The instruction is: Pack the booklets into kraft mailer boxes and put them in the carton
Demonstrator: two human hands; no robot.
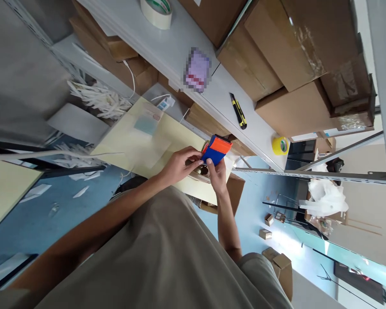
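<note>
Over the cream tabletop, both hands are at a blue-and-orange tape dispenser with a dark edge. My right hand is closed around its lower part, with the thumb on the blue face. My left hand is closed in a pinch at its left side, the fingertips touching or very near it; anything thin between them is too small to make out. Just below the dispenser, partly hidden by my hands, a brown round thing with a dark middle shows.
A grey shelf beyond my hands bears a yellow-black utility knife, a yellow tape roll, a cream tape roll and a blurred purple packet. Cardboard boxes stand at its back. White strips lie heaped to the left.
</note>
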